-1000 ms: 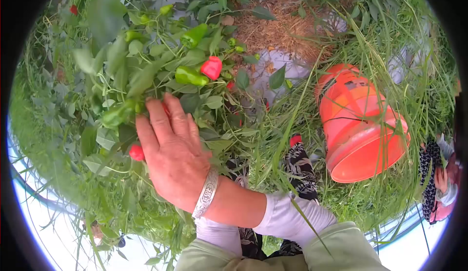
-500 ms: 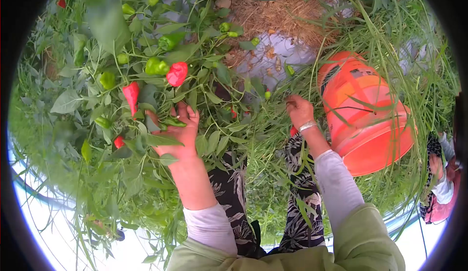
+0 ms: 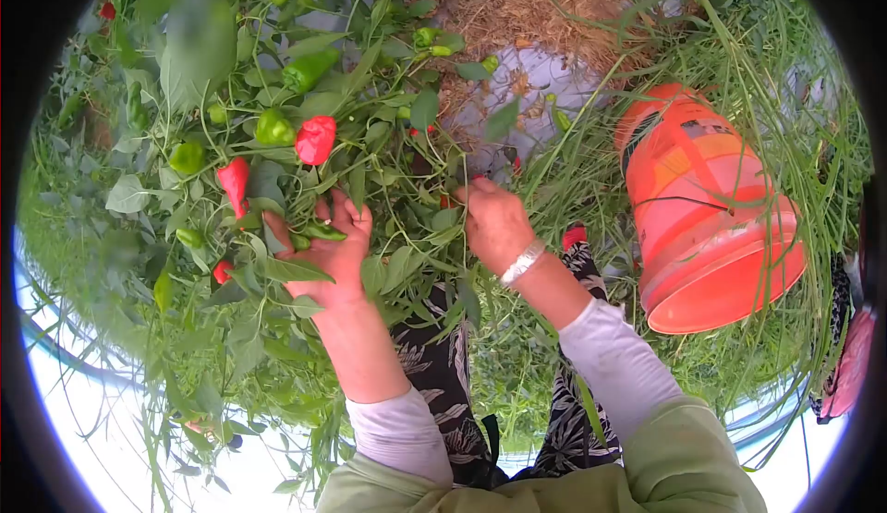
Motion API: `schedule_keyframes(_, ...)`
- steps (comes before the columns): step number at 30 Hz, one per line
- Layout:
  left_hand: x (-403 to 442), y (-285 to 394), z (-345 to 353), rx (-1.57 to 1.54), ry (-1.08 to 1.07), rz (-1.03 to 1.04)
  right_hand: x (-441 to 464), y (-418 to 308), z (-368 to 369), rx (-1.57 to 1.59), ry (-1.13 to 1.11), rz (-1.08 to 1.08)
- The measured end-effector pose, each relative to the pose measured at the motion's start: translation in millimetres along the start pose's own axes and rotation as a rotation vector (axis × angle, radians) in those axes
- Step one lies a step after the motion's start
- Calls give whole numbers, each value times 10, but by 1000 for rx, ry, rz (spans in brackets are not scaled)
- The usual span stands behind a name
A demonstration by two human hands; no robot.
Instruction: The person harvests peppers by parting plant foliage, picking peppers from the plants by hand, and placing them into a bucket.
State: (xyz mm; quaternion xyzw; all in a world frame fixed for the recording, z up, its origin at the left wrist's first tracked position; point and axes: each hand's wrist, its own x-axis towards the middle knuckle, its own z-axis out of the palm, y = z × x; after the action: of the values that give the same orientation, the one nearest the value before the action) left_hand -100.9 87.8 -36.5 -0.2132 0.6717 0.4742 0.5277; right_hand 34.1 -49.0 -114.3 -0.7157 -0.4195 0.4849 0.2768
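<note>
My left hand is palm up among the leaves of a pepper plant, its fingers curled round a small green pepper. Above it hang a bright red pepper, a longer red pepper and a green pepper. A smaller red pepper shows to the left, partly behind leaves. My right hand, with a silver bracelet at the wrist, reaches into the plant's right side. Its fingers are pinched together beside a bit of red, too small to make out.
An orange bucket lies tilted in tall grass on the right, its mouth facing down the view. Dry straw covers part of the pale ground sheet at the top. Another person's pink clothing shows at the right edge.
My right hand first crossed over the plant on the left, then drew back near the bucket, and now is at the plant's right side. My left hand has stayed among the leaves since mid-sequence.
</note>
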Motion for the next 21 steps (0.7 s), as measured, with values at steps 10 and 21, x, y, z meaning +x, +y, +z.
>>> schedule_keyframes(10, -20, -84, -83, 35, -43, 70, 162, -70, 215, -300, -460, 151)
schedule_keyframes(21, 22, -83, -230, 5, -196, -34, -441, 122, 39, -155, -58, 67)
